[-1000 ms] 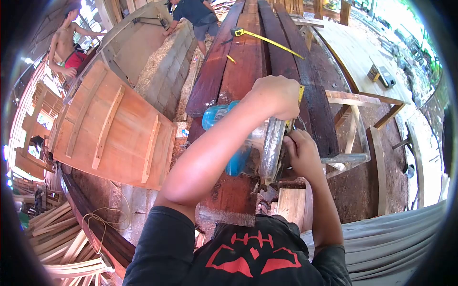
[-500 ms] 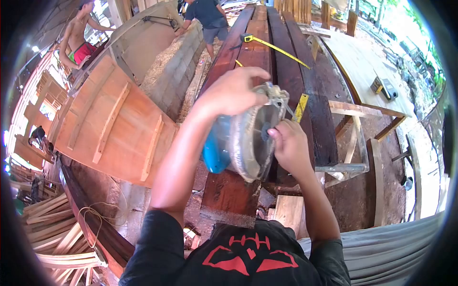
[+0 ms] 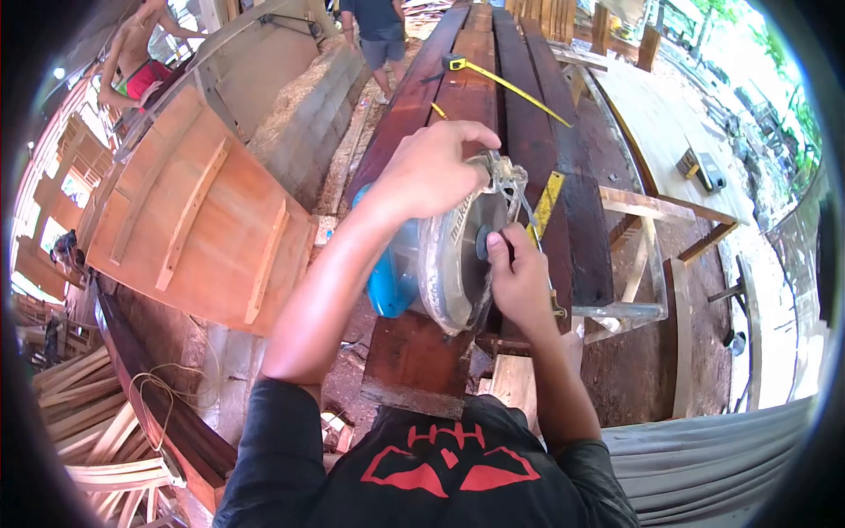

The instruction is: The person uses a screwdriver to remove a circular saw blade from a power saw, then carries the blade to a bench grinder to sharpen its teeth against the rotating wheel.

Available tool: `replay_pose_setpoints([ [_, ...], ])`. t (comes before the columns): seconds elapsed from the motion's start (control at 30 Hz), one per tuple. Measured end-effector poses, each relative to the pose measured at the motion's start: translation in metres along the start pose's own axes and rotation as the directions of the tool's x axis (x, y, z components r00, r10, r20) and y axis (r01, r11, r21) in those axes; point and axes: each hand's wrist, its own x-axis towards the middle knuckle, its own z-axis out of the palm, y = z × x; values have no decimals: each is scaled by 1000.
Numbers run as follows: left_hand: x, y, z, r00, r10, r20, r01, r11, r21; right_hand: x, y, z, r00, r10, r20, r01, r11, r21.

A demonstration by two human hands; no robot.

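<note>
A circular saw (image 3: 444, 260) with a blue body rests on its side on dark reddish planks, its round blade (image 3: 481, 255) facing right. My left hand (image 3: 431, 167) curls over the saw's top, fingers bent around the dusty metal part there. At the blade's hub, my right hand (image 3: 519, 273) is closed with the thumb bent against it; what lies inside those fingers is partly hidden. Just right of the blade lies a yellow ruler (image 3: 547, 207). Farther up the planks is a tape measure (image 3: 456, 63) with its yellow blade pulled out.
Dark planks (image 3: 475, 79) run away from me. A curved plywood panel (image 3: 198, 211) stands left, wood strips (image 3: 84, 414) below it. A wooden frame (image 3: 647, 229) and a yellow-black device (image 3: 700, 169) on a pale board are right. Two people, one standing (image 3: 377, 35), are farther back.
My right hand has shifted slightly left and down at the blade, and the saw's blade side shows more clearly. The standing person has straightened and drawn an arm back from the block wall.
</note>
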Motion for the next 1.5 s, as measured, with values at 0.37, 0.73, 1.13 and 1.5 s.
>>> replay_pose_setpoints([
  [0.37, 16, 23, -31, 991, 117, -71, -136, 898, -418, 53, -76, -64, 997, -69, 31, 76, 925, -372],
  [0.73, 13, -87, -85, 983, -114, -143, -1, 778, -629, 157, -146, -2, 841, -48, 539, 448, 621, -643],
  [1.13, 23, -54, -96, 744, 665, -71, -608, 717, 342, 180, -169, -9, 818, 112, 564, 271, 790, -550],
  [1.5, 37, -26, -86, 830, 534, 161, -557, 782, 279, 150, -99, -49, 971, -79, 225, 190, 826, -531],
])
